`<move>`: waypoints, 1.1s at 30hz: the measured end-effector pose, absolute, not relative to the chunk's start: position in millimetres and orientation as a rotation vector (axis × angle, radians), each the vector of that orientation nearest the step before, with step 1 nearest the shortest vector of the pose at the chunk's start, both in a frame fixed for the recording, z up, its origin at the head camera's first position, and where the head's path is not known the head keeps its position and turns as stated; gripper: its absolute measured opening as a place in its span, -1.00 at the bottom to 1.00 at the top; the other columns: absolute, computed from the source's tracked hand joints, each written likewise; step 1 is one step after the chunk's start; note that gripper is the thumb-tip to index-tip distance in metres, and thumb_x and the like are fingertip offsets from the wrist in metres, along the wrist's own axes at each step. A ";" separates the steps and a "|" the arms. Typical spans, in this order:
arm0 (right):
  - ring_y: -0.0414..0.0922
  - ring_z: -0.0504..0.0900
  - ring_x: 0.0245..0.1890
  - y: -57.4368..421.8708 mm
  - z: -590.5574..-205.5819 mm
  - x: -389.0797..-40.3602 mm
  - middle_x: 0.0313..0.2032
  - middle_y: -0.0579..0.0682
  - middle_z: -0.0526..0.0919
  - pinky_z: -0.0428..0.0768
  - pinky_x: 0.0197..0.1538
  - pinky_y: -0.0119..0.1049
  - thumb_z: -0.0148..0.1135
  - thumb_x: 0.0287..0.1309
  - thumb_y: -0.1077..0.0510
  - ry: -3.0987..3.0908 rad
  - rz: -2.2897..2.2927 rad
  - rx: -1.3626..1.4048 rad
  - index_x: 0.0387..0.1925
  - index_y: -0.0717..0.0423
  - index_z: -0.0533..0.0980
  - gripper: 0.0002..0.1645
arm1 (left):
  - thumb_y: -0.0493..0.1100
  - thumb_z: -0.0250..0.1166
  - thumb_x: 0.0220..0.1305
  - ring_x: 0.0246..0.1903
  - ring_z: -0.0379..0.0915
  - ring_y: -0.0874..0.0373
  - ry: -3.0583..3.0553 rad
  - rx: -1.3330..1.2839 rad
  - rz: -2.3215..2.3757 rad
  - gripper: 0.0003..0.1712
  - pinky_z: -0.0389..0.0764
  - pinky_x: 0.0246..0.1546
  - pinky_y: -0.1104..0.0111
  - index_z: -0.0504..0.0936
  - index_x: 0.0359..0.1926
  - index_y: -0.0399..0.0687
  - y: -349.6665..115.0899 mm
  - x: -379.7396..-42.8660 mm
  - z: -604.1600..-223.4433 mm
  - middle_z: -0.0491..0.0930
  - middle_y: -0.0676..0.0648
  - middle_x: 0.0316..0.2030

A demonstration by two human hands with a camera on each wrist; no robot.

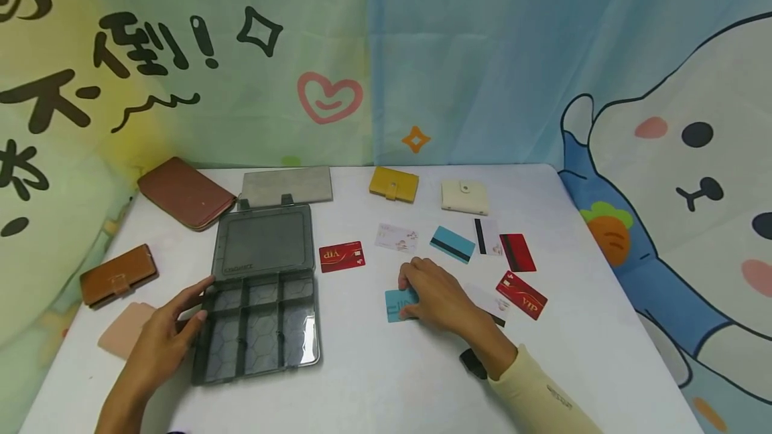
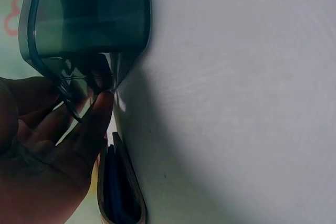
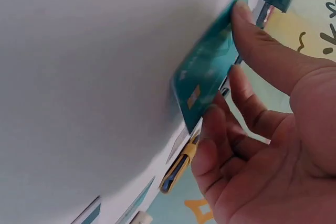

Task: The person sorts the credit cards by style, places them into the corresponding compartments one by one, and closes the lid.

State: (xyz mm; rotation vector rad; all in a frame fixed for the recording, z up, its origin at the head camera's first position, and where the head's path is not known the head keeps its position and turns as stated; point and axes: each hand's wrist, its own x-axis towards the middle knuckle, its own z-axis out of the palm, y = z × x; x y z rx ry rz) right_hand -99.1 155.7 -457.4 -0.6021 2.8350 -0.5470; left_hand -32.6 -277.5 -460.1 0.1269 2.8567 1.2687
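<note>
My right hand (image 1: 443,297) pinches a blue card (image 1: 396,305) at its edges, thumb on the near side and fingers on the far side. The right wrist view shows a gold chip on that blue card (image 3: 202,77). At the left, my left hand (image 1: 159,343) touches the left edge of a dark see-through compartment box (image 1: 241,347) with thumb and fingertips. Its lid (image 1: 263,240) lies folded back, and its compartments hold nothing visible. Close to the right hand lie a whitish card (image 1: 485,300), partly hidden by the wrist, and a red VIP card (image 1: 522,295).
A red VIP card (image 1: 342,256), a pale card (image 1: 396,238), a blue striped card (image 1: 452,244), a white striped card (image 1: 490,236) and a red striped card (image 1: 517,252) lie scattered. Wallets surround them: brown (image 1: 187,194), grey (image 1: 289,186), yellow (image 1: 394,184), cream (image 1: 464,197), tan (image 1: 118,275), pink (image 1: 125,330).
</note>
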 end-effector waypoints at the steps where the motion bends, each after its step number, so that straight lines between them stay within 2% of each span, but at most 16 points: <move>1: -0.23 0.39 -0.28 155.0 -456.2 -98.5 -0.37 -0.16 0.48 0.43 -0.26 -0.37 0.64 -0.16 0.00 2.816 -0.575 -0.608 -0.31 -0.09 0.50 -0.55 | -0.40 0.16 0.40 0.21 0.41 -0.32 2.857 0.130 1.276 -0.33 0.66 -0.07 0.63 0.29 0.48 -0.05 -277.4 -32.5 -460.5 0.36 -0.33 0.37; 2: -0.22 0.41 -0.28 154.1 -454.8 -97.8 -0.39 -0.18 0.48 0.44 -0.26 -0.36 0.62 -0.13 0.02 2.794 -0.608 -0.611 -0.32 -0.09 0.49 -0.57 | -0.40 0.16 0.39 0.20 0.41 -0.32 2.861 0.131 1.281 -0.33 0.62 -0.08 0.70 0.29 0.47 -0.06 -277.1 -32.2 -460.7 0.36 -0.33 0.36; 4: -0.23 0.46 -0.30 151.6 -451.5 -96.4 -0.43 -0.23 0.51 0.47 -0.26 -0.36 0.57 -0.03 0.06 2.731 -0.684 -0.632 -0.34 -0.12 0.49 -0.66 | -0.41 0.16 0.39 0.19 0.42 -0.31 2.877 0.127 1.283 -0.34 0.66 -0.08 0.62 0.30 0.47 -0.06 -276.4 -31.9 -461.5 0.37 -0.33 0.36; 6: -0.24 0.49 -0.33 148.7 -448.3 -95.7 -0.46 -0.25 0.53 0.49 -0.28 -0.38 0.50 0.07 0.10 2.636 -0.799 -0.676 -0.34 -0.12 0.51 -0.74 | -0.42 0.16 0.39 0.18 0.42 -0.32 2.892 0.127 1.285 -0.34 0.74 -0.06 0.39 0.31 0.46 -0.06 -275.7 -31.7 -463.1 0.38 -0.34 0.35; 7: -0.24 0.50 -0.36 147.1 -446.8 -95.1 -0.46 -0.26 0.53 0.49 -0.30 -0.40 0.46 0.12 0.11 2.581 -0.858 -0.703 -0.31 -0.13 0.53 -0.79 | -0.42 0.16 0.38 0.18 0.43 -0.32 2.896 0.122 1.287 -0.34 0.73 -0.06 0.43 0.31 0.46 -0.06 -275.3 -31.7 -463.7 0.38 -0.34 0.35; 9: -0.25 0.48 -0.43 142.9 -444.1 -93.9 -0.45 -0.24 0.54 0.47 -0.36 -0.46 0.37 0.22 0.15 2.454 -0.989 -0.756 -0.21 -0.17 0.55 -0.83 | -0.42 0.16 0.38 0.19 0.43 -0.32 2.898 0.112 1.283 -0.33 0.73 -0.05 0.16 0.31 0.47 -0.05 -274.8 -31.9 -464.8 0.38 -0.34 0.35; 13: -0.16 0.48 -0.55 128.9 -439.1 -91.8 -0.43 -0.10 0.55 0.46 -0.47 -0.51 0.23 0.34 0.20 2.187 -1.242 -0.835 0.08 -0.22 0.53 -0.65 | -0.42 0.15 0.39 0.20 0.42 -0.33 2.882 0.100 1.289 -0.33 0.72 -0.03 0.09 0.29 0.48 -0.03 -274.9 -31.7 -465.3 0.36 -0.35 0.36; 14: -0.11 0.51 -0.57 124.1 -437.9 -91.1 -0.43 -0.06 0.56 0.49 -0.48 -0.50 0.21 0.36 0.20 2.129 -1.292 -0.837 0.13 -0.24 0.52 -0.62 | -0.41 0.15 0.39 0.20 0.42 -0.34 2.881 0.096 1.289 -0.32 0.68 -0.02 0.00 0.29 0.48 -0.03 -274.8 -31.5 -465.0 0.35 -0.36 0.36; 18: 0.09 0.63 -0.60 102.2 -435.7 -88.7 -0.44 0.04 0.60 0.57 -0.53 -0.45 0.23 0.35 0.18 2.020 -1.437 -0.801 0.16 -0.19 0.53 -0.61 | -0.41 0.14 0.40 0.22 0.41 -0.36 2.882 0.091 1.289 -0.33 0.66 -0.01 -0.04 0.28 0.48 -0.02 -274.4 -31.2 -464.2 0.34 -0.35 0.37; 20: 0.12 0.66 -0.61 90.7 -436.1 -87.4 -0.45 0.03 0.64 0.59 -0.55 -0.43 0.27 0.32 0.17 2.031 -1.489 -0.757 0.13 -0.15 0.55 -0.62 | -0.41 0.14 0.41 0.22 0.41 -0.36 2.886 0.090 1.284 -0.33 0.65 0.00 -0.04 0.28 0.48 -0.03 -273.6 -31.4 -463.3 0.34 -0.34 0.38; 27: -0.07 0.69 -0.65 52.1 -444.4 -84.1 -0.47 -0.20 0.75 0.57 -0.59 -0.45 0.36 0.23 0.16 2.243 -1.508 -0.647 0.10 -0.10 0.56 -0.60 | -0.41 0.12 0.42 0.23 0.38 -0.40 2.876 0.093 1.300 -0.34 0.65 0.01 -0.05 0.27 0.49 -0.03 -272.8 -31.4 -463.0 0.31 -0.36 0.39; 29: -0.17 0.65 -0.68 43.5 -447.2 -82.2 -0.46 -0.25 0.74 0.56 -0.59 -0.47 0.39 0.21 0.13 2.343 -1.451 -0.655 0.08 -0.11 0.57 -0.60 | -0.40 0.12 0.42 0.23 0.38 -0.41 2.872 0.094 1.301 -0.34 0.65 0.01 -0.05 0.27 0.49 -0.03 -272.8 -31.2 -463.0 0.31 -0.36 0.39; 33: -0.41 0.49 -0.71 30.1 -451.5 -78.2 -0.46 -0.32 0.74 0.40 -0.62 -0.54 0.41 0.18 0.08 2.573 -1.260 -0.761 0.01 -0.12 0.63 -0.66 | -0.40 0.11 0.43 0.23 0.38 -0.41 2.868 0.089 1.302 -0.34 0.65 0.01 -0.05 0.26 0.49 -0.03 -273.2 -30.8 -463.1 0.31 -0.37 0.39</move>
